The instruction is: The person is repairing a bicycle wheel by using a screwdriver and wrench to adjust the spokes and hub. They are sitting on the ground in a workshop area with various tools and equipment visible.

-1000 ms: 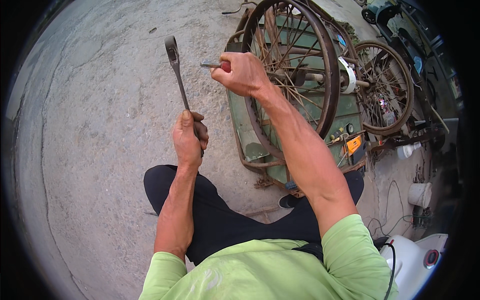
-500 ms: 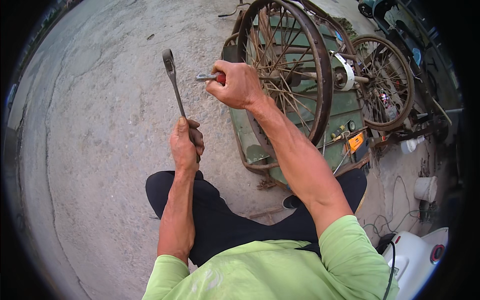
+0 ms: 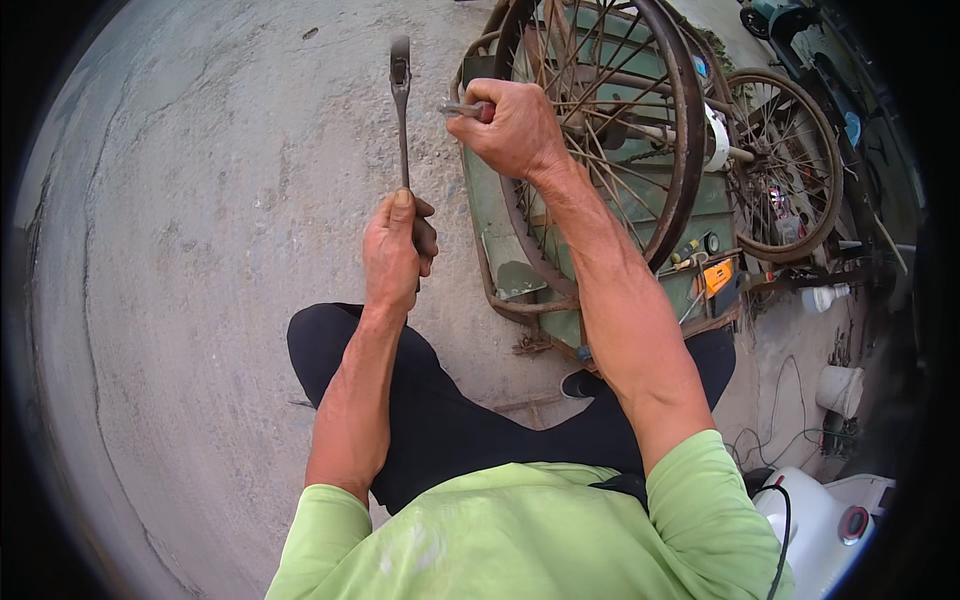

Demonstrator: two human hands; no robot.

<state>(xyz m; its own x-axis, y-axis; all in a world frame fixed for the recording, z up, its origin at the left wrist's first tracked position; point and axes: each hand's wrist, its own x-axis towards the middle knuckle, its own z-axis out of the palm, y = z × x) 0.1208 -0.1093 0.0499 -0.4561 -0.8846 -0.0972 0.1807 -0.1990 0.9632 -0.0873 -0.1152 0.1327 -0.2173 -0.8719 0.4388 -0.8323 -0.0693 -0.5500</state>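
In my left hand (image 3: 393,245) is a long dark metal ratchet wrench (image 3: 403,135), its head pointing up and away from me. My fingers are closed round the lower handle. My right hand (image 3: 517,130) is closed on red-handled pliers (image 3: 466,110), with the metal jaws sticking out to the left toward the wrench. The two tools are apart. Just right of my right hand stands a rusty spoked wheel (image 3: 688,140), which my forearm partly covers. It belongs to an overturned cart with a green bed (image 3: 515,268).
A second spoked wheel (image 3: 838,165) is farther right. Hand tools and an orange box (image 3: 718,277) lie on the cart bed near my knee. A white bucket (image 3: 840,391), loose cable and a white vehicle body (image 3: 808,520) are at the right. Concrete ground (image 3: 200,300) spreads out left.
Both hands have moved up and to the right in the picture with their tools. The wrench now stands more upright. The cart and wheels have shifted slightly right in view.
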